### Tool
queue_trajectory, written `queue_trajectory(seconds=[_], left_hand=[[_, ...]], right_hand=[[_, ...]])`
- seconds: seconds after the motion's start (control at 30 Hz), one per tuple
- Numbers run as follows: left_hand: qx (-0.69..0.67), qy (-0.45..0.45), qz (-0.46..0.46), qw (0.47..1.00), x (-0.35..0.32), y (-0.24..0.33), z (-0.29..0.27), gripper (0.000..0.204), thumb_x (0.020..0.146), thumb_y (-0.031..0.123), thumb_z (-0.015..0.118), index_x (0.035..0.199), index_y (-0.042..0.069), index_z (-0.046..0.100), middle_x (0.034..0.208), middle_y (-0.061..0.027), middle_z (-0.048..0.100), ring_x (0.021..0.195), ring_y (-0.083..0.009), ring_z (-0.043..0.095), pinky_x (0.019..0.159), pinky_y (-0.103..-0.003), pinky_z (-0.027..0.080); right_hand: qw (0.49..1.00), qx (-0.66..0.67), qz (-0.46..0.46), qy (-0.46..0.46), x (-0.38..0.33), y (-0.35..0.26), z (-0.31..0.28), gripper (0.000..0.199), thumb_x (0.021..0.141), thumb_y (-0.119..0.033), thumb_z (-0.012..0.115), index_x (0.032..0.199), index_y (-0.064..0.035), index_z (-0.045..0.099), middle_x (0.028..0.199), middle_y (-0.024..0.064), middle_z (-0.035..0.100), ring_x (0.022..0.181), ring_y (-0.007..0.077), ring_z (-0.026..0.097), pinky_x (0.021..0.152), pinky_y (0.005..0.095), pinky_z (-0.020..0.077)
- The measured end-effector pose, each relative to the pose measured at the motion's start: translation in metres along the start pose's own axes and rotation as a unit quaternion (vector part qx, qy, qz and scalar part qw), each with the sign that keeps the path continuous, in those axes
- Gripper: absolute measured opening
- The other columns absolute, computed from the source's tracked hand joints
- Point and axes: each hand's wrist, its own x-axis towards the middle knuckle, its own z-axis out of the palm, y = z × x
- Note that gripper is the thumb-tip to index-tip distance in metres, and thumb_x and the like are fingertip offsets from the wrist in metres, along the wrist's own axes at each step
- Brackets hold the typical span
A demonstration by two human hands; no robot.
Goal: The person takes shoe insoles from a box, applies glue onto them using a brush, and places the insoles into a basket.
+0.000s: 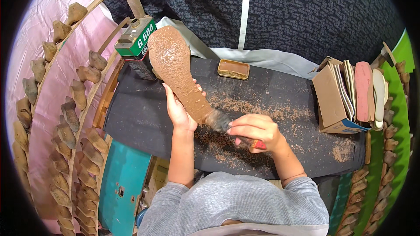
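A shoe sole (174, 63) is held up over the table, its upper face covered in a wet, glossy brown coating. My left hand (180, 112) supports it from the underside near its narrow part, with fingertips showing past the right edge. My right hand (253, 132) grips a brush (259, 144) with a red handle end. The dark, brown-smeared bristles touch the narrow lower end of the sole and look blurred. Beyond my hands, a small open rectangular tin (234, 69) holds brown liquid.
Brown shavings (262, 110) litter the dark table cloth (140, 109). A green and black metal can (136, 48) stands at the far left. At right, a cardboard box (332, 98) holds upright sole-shaped pieces (364, 91). Racks of wooden shoe lasts (65, 129) flank both sides; a dark patterned curtain (297, 13) hangs behind.
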Motion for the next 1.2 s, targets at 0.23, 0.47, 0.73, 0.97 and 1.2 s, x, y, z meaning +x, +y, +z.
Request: queue_trajectory(seconds=[0.23,0.47,0.73,0.97,1.2], left_hand=[[0.039,0.033,0.006,0.999,-0.001,-0.004,0.011,0.059,0.098,0.053,0.023,0.115,0.003,0.051,0.096,-0.0108,0.058,0.082,-0.0238,0.057,0.07,-0.041,0.051],[0.043,-0.001,-0.037,0.998,-0.007,-0.012,0.002,0.058,0.098,0.052,0.025,0.115,0.003,0.051,0.099,-0.0101,0.059,0.084,-0.023,0.059,0.071,-0.04,0.052],[0.035,0.01,-0.099,0.994,-0.016,-0.036,0.005,0.059,0.097,0.054,0.022,0.119,0.008,0.052,0.104,-0.0098,0.061,0.086,-0.0231,0.062,0.071,-0.04,0.055],[0.015,0.067,-0.1,0.993,-0.011,-0.031,0.001,0.058,0.098,0.054,0.022,0.117,0.007,0.052,0.098,-0.0097,0.062,0.086,-0.0213,0.062,0.071,-0.037,0.054],[0.042,-0.014,-0.125,0.991,-0.014,-0.031,-0.015,0.058,0.098,0.054,0.025,0.128,0.009,0.045,0.115,-0.0071,0.056,0.1,-0.0193,0.057,0.087,-0.035,0.047]], right_hand=[[1.0,-0.008,-0.02,0.021,0.001,0.0,0.004,0.025,0.066,-0.004,0.073,0.09,-0.0009,0.068,0.089,0.0117,0.066,0.076,0.0253,0.067,0.066,0.0329,0.0558],[0.999,-0.026,-0.017,0.012,0.01,-0.001,-0.008,0.028,0.064,-0.009,0.074,0.089,-0.0003,0.067,0.089,0.0123,0.065,0.076,0.0258,0.066,0.065,0.0333,0.0558],[0.979,-0.137,-0.031,0.147,0.03,0.036,0.001,0.029,0.065,-0.002,0.071,0.094,-0.0001,0.067,0.094,0.0141,0.064,0.081,0.0284,0.065,0.067,0.0345,0.0556],[0.993,-0.082,-0.045,0.072,0.017,0.028,0.009,0.024,0.069,-0.008,0.071,0.092,-0.001,0.067,0.091,0.0137,0.064,0.077,0.0268,0.066,0.067,0.0348,0.0554],[0.994,-0.061,-0.028,0.091,0.028,0.028,-0.004,0.028,0.068,-0.008,0.073,0.094,-0.0003,0.066,0.093,0.013,0.065,0.08,0.0269,0.066,0.07,0.0339,0.055]])
